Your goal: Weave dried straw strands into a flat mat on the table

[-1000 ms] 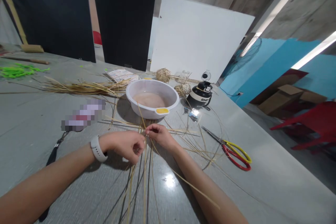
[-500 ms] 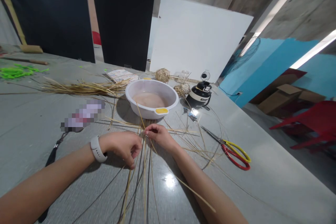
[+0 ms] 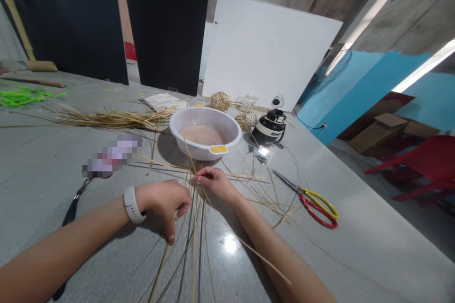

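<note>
Thin straw-coloured strips point(image 3: 194, 246), like split bamboo or cane, cross on the table and fan out towards me. My right hand point(image 3: 216, 183) is closed in a pinch at their crossing point, just in front of the basin. To its left, my left hand point(image 3: 165, 203) hovers low over the strips, wearing a white wristband. Its thumb points down and touches one strip, apart from the curled fingers. How the strips overlap under the right fingertips is hidden.
A white basin point(image 3: 227, 138) of water stands ahead, a strip bundle point(image 3: 117, 118) left of it. Scissors point(image 3: 316, 206) lie right, near loose strips. Behind are a black bottle point(image 3: 268, 129) and woven balls point(image 3: 220, 102). A blurred-out object point(image 3: 113, 156) with a strap lies left.
My left thumb has moved down and left, and the strip by it has swung left. My right hand keeps its pinch in the same place.
</note>
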Demonstrator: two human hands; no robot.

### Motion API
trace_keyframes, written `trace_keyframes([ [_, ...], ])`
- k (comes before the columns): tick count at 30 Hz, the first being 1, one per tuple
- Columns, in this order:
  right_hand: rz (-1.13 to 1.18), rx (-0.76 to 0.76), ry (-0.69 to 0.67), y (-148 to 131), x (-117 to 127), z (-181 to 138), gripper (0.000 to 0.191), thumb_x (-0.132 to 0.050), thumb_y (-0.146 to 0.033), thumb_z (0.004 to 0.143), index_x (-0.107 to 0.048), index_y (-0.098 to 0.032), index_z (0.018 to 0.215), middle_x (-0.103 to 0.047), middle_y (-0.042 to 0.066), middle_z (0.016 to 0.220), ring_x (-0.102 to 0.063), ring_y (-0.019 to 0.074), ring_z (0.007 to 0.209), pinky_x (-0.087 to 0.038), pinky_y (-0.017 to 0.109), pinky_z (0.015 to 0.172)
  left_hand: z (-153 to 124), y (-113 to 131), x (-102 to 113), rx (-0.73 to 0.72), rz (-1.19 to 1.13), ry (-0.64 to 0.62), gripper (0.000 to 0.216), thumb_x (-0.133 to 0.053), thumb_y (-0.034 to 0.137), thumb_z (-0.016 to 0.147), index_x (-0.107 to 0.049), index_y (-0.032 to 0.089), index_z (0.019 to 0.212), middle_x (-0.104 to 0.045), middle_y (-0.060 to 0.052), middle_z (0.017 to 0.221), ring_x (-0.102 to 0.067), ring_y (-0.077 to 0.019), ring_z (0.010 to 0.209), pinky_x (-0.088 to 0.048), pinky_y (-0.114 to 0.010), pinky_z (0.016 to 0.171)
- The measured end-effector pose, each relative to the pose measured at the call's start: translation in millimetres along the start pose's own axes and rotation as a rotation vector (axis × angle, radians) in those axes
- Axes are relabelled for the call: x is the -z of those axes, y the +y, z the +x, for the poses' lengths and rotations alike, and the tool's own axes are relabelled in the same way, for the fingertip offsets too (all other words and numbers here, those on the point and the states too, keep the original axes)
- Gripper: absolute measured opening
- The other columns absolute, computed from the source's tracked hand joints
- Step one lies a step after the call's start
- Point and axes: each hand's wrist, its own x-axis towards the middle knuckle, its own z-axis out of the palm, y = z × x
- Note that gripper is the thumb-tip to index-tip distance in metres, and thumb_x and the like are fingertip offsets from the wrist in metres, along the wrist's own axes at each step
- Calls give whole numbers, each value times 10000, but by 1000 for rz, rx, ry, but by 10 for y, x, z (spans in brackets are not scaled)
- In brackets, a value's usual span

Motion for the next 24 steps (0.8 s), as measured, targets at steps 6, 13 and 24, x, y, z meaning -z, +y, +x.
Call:
trace_keyframes([
  [6,-6,6,2,21,-8,5,210,-701,-373,738,-643,-174,772,-568,-20,684,-450,117,622,-364,290,628,55,11,-109,14,48,72,574,-956,484,450,-488,215,648,-482,75,596,-425,-149,595,-280,-270,585],
  [13,5,5,-5,23,-10,7,232,-713,-395,731,-646,-177,778,-560,-21,679,-440,114,610,-351,288,615,83,27,-132,-36,-6,118,534,-941,488,490,-504,205,608,-432,83,544,-376,-127,537,-254,-265,541],
  [24,0,-17,-3,16,-9,0,232,-719,-391,721,-650,-178,783,-580,-13,686,-455,117,615,-356,279,612,71,-37,-32,-153,-225,-99,231,-869,137,620,-759,246,792,-497,85,596,-470,-114,565,-311,-238,539],
])
